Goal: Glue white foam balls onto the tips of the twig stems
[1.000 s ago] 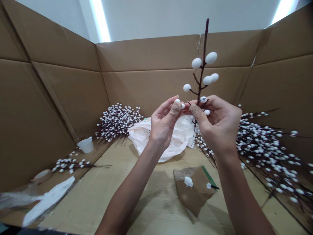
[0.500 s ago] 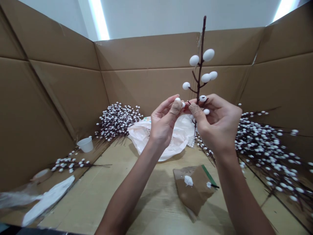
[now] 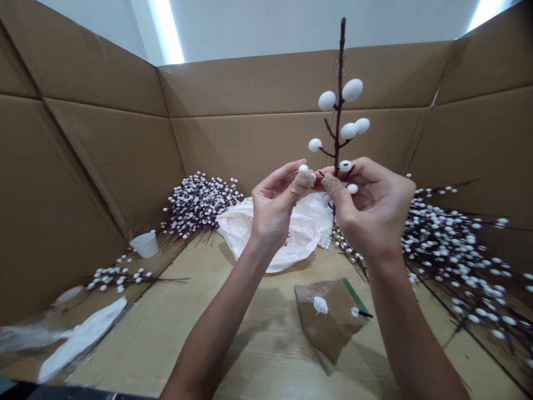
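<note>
Artificial pussy-willow branch [image 3: 338, 105] held upright at frame centre, its lower stem pinched by the right hand [image 3: 372, 214], taped fingers [image 3: 330, 184] pressed together. Left hand [image 3: 272, 208] just beside, curled fingers [image 3: 303, 183] near a small white bud [image 3: 303, 168], contact unclear. Branch probably light, buds fragile; best held by the bare stem.

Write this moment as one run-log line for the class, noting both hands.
left hand: pinches white bead | right hand: holds beaded branch | nearby: plastic bag, cardboard scrap
</note>
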A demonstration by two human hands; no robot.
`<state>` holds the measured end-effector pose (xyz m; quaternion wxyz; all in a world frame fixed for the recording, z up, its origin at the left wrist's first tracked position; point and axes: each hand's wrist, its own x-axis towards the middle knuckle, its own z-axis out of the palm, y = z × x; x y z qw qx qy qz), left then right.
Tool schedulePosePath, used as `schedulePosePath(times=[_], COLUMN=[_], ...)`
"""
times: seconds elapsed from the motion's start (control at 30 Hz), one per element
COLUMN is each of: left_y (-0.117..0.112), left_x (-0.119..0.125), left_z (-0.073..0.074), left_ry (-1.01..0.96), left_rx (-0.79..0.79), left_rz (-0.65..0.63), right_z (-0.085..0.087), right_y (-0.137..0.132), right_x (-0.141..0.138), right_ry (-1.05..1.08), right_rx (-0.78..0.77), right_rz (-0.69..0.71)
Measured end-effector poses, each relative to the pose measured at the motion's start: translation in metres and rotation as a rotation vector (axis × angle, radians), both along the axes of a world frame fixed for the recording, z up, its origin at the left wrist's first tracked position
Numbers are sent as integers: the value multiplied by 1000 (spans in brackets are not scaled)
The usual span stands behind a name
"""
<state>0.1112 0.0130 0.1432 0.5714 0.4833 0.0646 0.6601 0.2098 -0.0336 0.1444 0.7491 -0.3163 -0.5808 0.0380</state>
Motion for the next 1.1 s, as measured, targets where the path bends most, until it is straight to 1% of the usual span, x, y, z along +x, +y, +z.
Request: schedulePosePath(times=[0.17,0.27,0.4,0.5,0.7,0.87,0.97,1.1], left_y=[-1,0,2,4,7,5,4,3], left_x=[-1,-1,-2,-2,3,8,8,7], left_z=[0,0,-2,-4,-7,-9,-9,-7], left_ry=[-7,6,25,4,-18,-62,-76,-109], left_rx=[5,8,53,105,200,219,215,212], left_rz=[-7,17,32,31,118,148,176,195], right_z=[-1,-1,0,-1,-2,-1,0,3], right_y=[1,1,0,1,4,4,5,5], right_x=[0,0,0,0,-1,0,-1,0], right_ry=[-8,-12,-23,-28,-19,-4,9,36], right_rx=[18,24,22,34,98,109,106,78], right_rz=[-1,-10,-8,-9,-25,-1,38,183])
